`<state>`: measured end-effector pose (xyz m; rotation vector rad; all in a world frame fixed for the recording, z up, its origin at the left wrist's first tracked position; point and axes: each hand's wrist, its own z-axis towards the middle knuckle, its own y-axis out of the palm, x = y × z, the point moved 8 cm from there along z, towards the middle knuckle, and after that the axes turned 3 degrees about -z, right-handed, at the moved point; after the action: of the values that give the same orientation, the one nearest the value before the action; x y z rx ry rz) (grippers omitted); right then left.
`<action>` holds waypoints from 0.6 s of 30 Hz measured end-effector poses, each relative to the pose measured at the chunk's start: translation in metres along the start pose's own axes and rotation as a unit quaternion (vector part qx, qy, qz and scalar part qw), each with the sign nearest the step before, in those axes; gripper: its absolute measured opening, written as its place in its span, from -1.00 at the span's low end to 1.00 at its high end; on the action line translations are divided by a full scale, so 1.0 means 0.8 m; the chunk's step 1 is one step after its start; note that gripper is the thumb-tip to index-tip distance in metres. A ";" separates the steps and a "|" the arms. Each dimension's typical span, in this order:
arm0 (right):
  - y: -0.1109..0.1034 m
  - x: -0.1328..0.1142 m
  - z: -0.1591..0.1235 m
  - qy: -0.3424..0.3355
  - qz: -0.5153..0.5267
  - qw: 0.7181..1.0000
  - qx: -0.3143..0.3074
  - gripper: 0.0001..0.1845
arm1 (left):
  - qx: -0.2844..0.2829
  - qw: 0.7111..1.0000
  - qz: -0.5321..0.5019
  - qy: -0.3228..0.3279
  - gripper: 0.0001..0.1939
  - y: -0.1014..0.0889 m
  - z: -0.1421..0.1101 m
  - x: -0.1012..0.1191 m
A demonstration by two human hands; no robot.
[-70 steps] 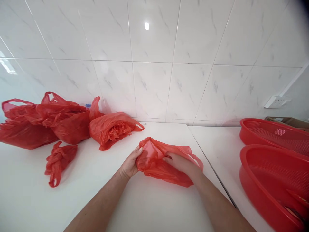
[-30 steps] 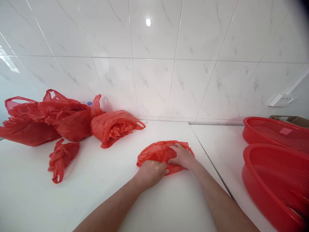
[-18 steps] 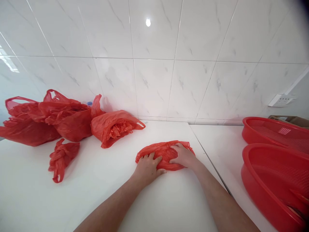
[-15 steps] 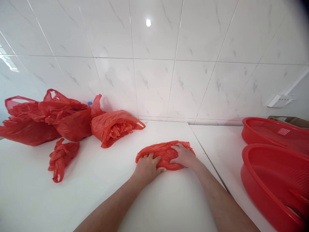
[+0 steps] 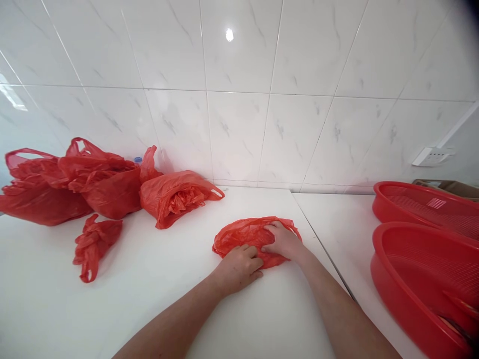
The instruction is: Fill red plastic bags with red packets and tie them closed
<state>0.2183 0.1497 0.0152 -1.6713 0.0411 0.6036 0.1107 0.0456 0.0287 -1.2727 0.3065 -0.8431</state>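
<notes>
A red plastic bag (image 5: 239, 234) lies flattened and crumpled on the white tabletop in front of me. My left hand (image 5: 241, 268) is on its near edge, fingers curled in and pinching the film, with the thumb low by the table. On the bag's right part rests my right hand (image 5: 282, 241), its fingers and thumb apart and pressing the film down. Parts of the bag are hidden beneath both hands. One handle loop shows just past my right fingers.
Bulging red bags (image 5: 112, 187) stand along the wall at left, beside a rolled red bag (image 5: 179, 197). A knotted red bag (image 5: 96, 244) lies nearer. Two red plastic baskets (image 5: 389, 269) stand at right, beyond a table seam (image 5: 322, 244).
The bag was held partly open earlier; now it is pressed flat. My left hand lay spread on it, then slid right and nearer, curling its fingers. My right hand has stayed put lately.
</notes>
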 end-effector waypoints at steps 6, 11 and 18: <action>-0.010 -0.013 -0.011 -0.006 0.007 0.999 0.048 -0.31 | 0.031 0.999 -0.006 0.019 -0.76 -0.004 -0.001 0.000; -0.053 -0.032 -0.065 -0.052 0.002 0.987 0.155 -0.50 | 0.049 0.997 -0.057 0.010 -0.74 -0.011 -0.003 -0.003; -0.133 0.035 -0.199 0.031 -0.125 0.935 0.331 -0.56 | 0.032 0.998 -0.046 -0.007 -0.75 -0.014 -0.006 -0.011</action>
<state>0.3385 0.0319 0.1108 -1.0140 0.0680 0.2915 0.0971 0.0479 0.0354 -1.2391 0.2092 -0.9165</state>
